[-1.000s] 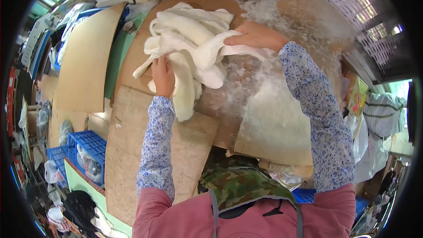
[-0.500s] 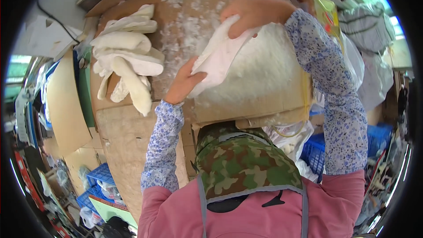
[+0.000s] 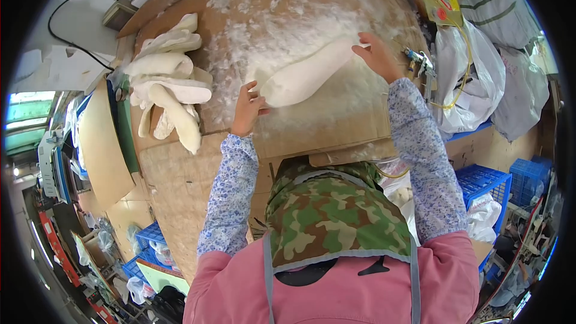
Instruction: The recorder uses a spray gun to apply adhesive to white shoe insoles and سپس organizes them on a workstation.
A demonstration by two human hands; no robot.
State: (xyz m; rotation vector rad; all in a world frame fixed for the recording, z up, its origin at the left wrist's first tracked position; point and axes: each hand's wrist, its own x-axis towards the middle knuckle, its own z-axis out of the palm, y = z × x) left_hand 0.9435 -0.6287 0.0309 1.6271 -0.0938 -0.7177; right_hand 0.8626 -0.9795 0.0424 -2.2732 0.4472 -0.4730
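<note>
Nearest the camera hangs a camouflage bib over a pink top, floral sleeves running forward from it; the left hand pinches the near end of a long white padded piece with its fingers closed on the edge; the right hand grips the far end, fingers curled over it; the piece lies stretched between them on the cardboard-covered worktop, amid scattered white fluff; to the left, well apart, sits a pile of similar white pieces; on the right stand blue crates and white sacks.
</note>
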